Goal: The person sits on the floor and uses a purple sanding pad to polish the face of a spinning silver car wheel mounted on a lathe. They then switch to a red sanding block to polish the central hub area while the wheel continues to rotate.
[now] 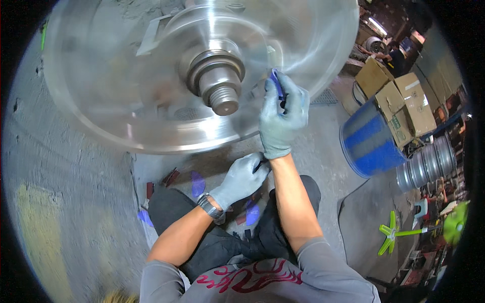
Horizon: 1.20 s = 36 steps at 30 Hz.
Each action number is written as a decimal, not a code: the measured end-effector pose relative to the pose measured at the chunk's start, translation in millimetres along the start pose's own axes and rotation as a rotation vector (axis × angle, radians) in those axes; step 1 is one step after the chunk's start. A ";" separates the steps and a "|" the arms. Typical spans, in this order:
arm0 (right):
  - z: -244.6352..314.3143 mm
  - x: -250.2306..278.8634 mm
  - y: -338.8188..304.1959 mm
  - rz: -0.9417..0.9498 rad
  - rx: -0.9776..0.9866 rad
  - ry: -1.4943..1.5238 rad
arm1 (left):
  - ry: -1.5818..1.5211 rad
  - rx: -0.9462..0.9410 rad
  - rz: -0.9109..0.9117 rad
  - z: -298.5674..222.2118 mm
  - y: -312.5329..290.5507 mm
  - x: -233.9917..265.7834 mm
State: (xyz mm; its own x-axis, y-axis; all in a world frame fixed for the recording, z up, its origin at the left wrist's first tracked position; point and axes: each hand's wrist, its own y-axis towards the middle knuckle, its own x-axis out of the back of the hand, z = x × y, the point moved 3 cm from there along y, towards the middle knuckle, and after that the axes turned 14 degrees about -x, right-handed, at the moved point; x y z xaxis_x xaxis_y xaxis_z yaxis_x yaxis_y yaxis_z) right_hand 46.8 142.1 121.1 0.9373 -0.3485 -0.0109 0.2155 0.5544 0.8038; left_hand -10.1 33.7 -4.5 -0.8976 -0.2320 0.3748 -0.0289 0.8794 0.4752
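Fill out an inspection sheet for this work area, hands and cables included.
Surface: grey floor, scuffed.
Job's things: large shiny metal disc, blurred as if spinning, around a threaded shaft; purple pad before its face, contact unclear.
Clutter: purple scraps and dark red scraps around the legs.
Hands: gloved right hand pinches the pad; gloved left hand by the right wrist, grip unclear.
Cables: none clearly identifiable.
Surroundings: blue drum, cardboard boxes, metal wheel rims, green five-armed base, another person behind.
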 end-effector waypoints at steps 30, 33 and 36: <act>21.0 2.5 2.6 0.096 0.054 -0.137 | 0.037 -0.101 -0.051 2.2 -1.8 0.7; -1.4 22.1 11.9 0.065 -0.069 -0.128 | 0.000 -0.104 -0.043 -2.4 2.0 4.1; -24.0 38.8 16.1 0.058 -0.278 -0.082 | -0.036 -0.108 -0.045 -5.1 2.1 2.6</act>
State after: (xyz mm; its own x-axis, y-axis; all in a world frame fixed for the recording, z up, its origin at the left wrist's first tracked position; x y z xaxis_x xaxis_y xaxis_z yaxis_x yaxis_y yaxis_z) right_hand 93.2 155.6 119.4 0.9272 -0.3642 0.0874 0.2400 0.7568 0.6080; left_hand -10.2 32.7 1.5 -0.9117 -0.2532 0.3236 -0.0235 0.8183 0.5743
